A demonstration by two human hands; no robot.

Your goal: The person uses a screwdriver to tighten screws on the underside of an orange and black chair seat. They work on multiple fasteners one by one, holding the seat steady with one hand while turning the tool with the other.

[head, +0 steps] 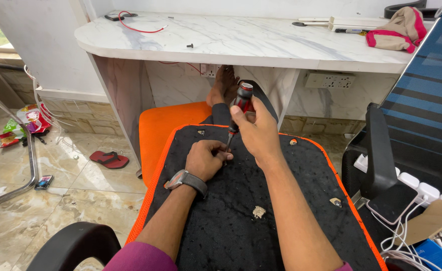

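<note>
Marble counter ran across 12 o'clock. A loose black screw and a red wire lay on it.

Upturned chair seat filled centre to 6 o'clock: black fabric underside, orange mesh edging, bare mounting holes at the corners, a torn pale patch near the middle.

Right hand was wrapped tight around the red-and-black screwdriver, shaft angled down toward 7 o'clock. Left hand, pinched narrow, steadied the tip at the seat just below 12 o'clock of the panel; what it held at the tip wasn't visible.

Risk, my read: the tilted shaft could cam out and jab the left fingers. The seat rested on the lap, so it could shift under push.
</note>
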